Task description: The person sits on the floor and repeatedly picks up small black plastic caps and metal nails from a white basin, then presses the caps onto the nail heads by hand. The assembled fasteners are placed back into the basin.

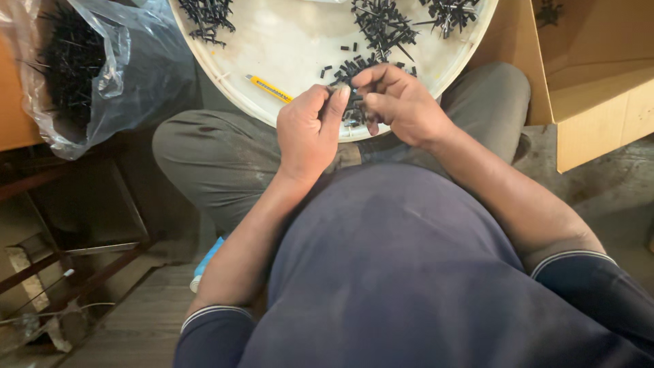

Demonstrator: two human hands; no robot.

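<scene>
Small black plastic pieces (351, 102) sit pinched between our left hand (308, 129) and right hand (398, 102), held close over the round white tray (286, 54) on our lap so loose ones fall back in.

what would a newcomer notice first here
Two bare hands meet at the near rim of a round white tray: the left hand and right hand pinch small black parts. A clear bag of black pieces sits at far left, a cardboard box at right.
</scene>
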